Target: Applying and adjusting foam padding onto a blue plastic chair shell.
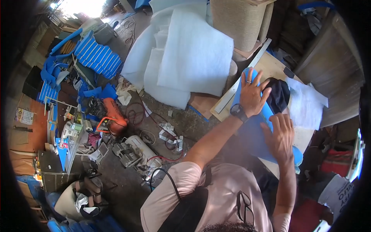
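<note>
A long blue piece, which looks like foam or a rolled sheet (266, 111), lies slantwise across a pale wooden board (272, 63). My left hand (252, 94) rests on its far part with fingers spread, a ring on one finger and a dark watch at the wrist. Closer to me, my right hand (281, 135) is over the same blue piece, its fingers apart and slightly bent; its palm side is hidden. Bunched black cloth (279, 96) lies beside my left fingertips. Right of that cloth is a sheet of white padding (308, 102).
A metal straightedge (228, 98) runs along the board's left edge. Large white padding sheets (193, 54) are piled beyond it. An air compressor (137, 150) and an orange tank (114, 116) with hoses stand at left. Blue striped material (98, 58) lies farther off.
</note>
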### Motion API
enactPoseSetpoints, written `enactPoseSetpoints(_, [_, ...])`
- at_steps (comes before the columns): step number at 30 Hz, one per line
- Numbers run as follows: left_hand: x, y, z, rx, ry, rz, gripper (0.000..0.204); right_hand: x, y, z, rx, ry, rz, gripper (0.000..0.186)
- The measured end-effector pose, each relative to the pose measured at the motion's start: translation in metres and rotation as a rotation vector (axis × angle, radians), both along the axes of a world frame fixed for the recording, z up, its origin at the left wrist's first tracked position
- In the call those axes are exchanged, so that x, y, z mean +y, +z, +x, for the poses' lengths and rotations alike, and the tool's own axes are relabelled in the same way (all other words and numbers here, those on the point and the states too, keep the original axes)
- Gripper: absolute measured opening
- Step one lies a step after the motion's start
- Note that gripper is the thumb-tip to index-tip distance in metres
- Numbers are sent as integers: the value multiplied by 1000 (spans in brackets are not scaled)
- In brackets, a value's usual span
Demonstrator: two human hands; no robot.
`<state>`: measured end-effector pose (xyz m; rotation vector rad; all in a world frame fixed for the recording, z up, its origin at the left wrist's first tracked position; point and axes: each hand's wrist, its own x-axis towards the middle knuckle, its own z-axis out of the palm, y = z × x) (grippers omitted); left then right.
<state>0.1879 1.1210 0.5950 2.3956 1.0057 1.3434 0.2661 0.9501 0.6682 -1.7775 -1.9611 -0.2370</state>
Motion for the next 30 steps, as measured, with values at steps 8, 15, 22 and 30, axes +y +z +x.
enactPoseSetpoints(8, [12, -37, 2, -145, -38, 18, 31, 20, -45, -20, -186, -315, -409, 78])
enactPoseSetpoints(15, [95, -63, -3, -312, -393, 369, 19, 56, -81, -19, -161, -85, 66, 64])
enactPoseSetpoints(22, [60, -54, -21, 173, -154, 163, 31, -63, -119, -69, 346, 459, 100, 31])
enactPoseSetpoints(30, [-124, -40, -28, 202, -510, 113, 50, -223, -138, 32, 800, -249, -25, 12])
